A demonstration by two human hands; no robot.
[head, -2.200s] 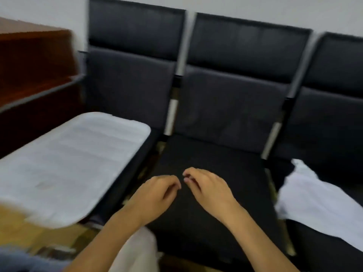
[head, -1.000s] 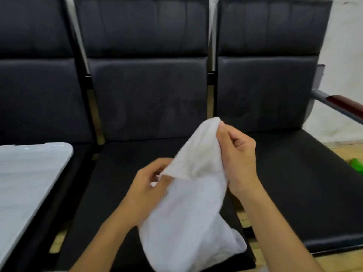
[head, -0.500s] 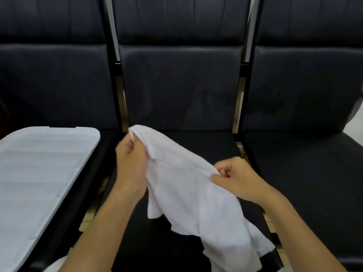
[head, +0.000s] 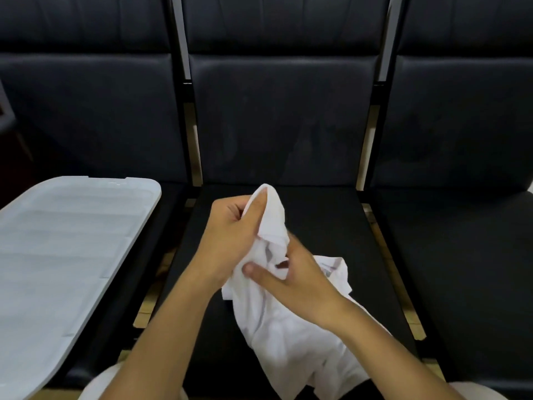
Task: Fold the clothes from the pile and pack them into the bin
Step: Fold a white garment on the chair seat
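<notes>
A crumpled white garment [head: 277, 327] hangs over the middle black seat [head: 323, 215]. My left hand [head: 230, 235] pinches its top end, which sticks up past my fingers. Just below and to the right, my right hand [head: 291, 281] has thumb and fingers closed on the bunched cloth; the rest of the garment trails down toward my lap. The white lid of the bin [head: 66, 255] rests on the left seat, covering the bin beneath.
Three black padded seats stand in a row, with backrests [head: 277, 116] ahead. The right seat [head: 461, 255] holds nothing in view. Gaps between the seats show a wooden floor [head: 147, 310].
My hands have come together: the right hand moved left and up to the bunched cloth under the left hand. The garment, spread between them half a second ago, now hangs gathered.
</notes>
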